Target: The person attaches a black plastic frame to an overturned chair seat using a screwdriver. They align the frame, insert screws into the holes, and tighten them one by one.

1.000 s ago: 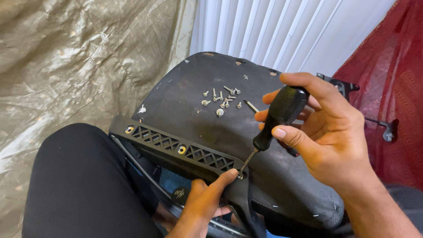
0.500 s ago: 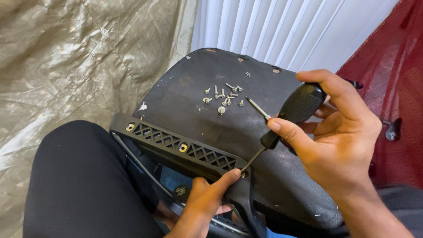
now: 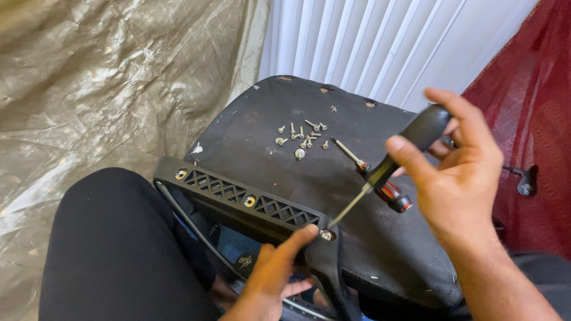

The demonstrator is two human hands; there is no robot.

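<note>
My right hand [image 3: 458,166] grips a black-handled screwdriver [image 3: 404,148]; its tip rests on a screw [image 3: 326,235] at the right end of a black lattice bracket [image 3: 238,196]. My left hand [image 3: 273,273] holds the bracket from below, with one finger beside that screw. The bracket lies against a black chair panel [image 3: 297,178]. Several loose screws [image 3: 300,139] lie on the panel, and a second screwdriver with a red and black handle [image 3: 375,178] lies there too, partly behind the held one.
My leg in black trousers [image 3: 119,255] is at the lower left. Crinkled plastic sheeting [image 3: 107,77] covers the left side. White vertical blinds [image 3: 380,41] hang behind the panel. Red fabric [image 3: 529,119] with a dark metal fitting [image 3: 524,178] is on the right.
My right hand tilted the screwdriver handle further right and up, opening its fingers somewhat around it. The tip stayed on the screw. The second screwdriver on the panel came into sight.
</note>
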